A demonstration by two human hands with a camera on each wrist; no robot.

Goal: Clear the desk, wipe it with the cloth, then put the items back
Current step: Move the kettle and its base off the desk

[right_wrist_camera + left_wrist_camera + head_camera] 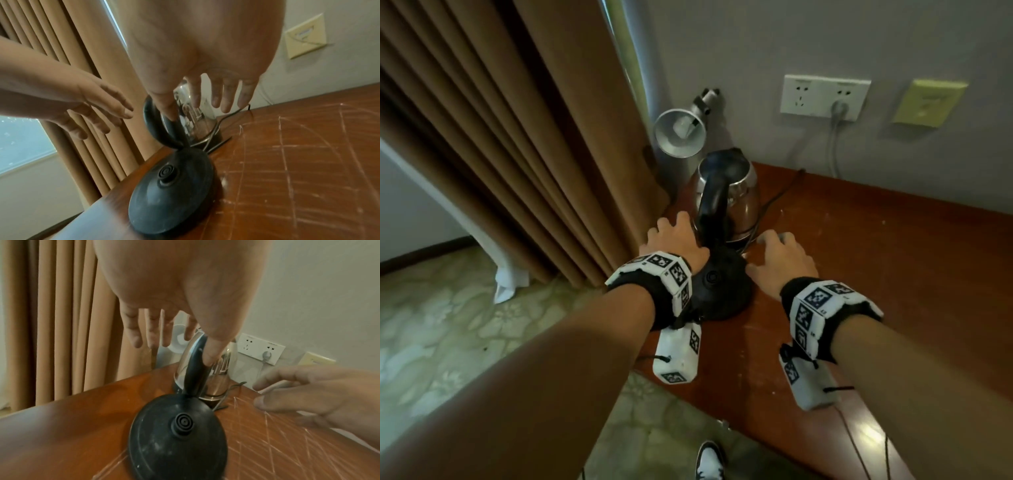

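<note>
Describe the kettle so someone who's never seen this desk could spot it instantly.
Go to the far left corner of the wooden desk, where the brown curtain meets the wall. The kettle stands there, behind a matte black domed base, with a pale cone-shaped lamp shade above and behind it. It is the only rounded body of mirror-bright steel.

Dim, warm light; daylight leaks beside curtain [517, 137]. Glare patch on table [893, 274]. Edges bend; wrist views soft.

Kettle [744, 195]: mirror-silver body, black handle. Kettle base [726, 291]: matt black. Table [893, 260]: red-brown, pale criss-cross scratches. Curtain [517, 137]: tan. Floor [441, 325]: pale green floral pattern. Wristbands [671, 270]: black, white blocks with black-and-white square markers.
</note>
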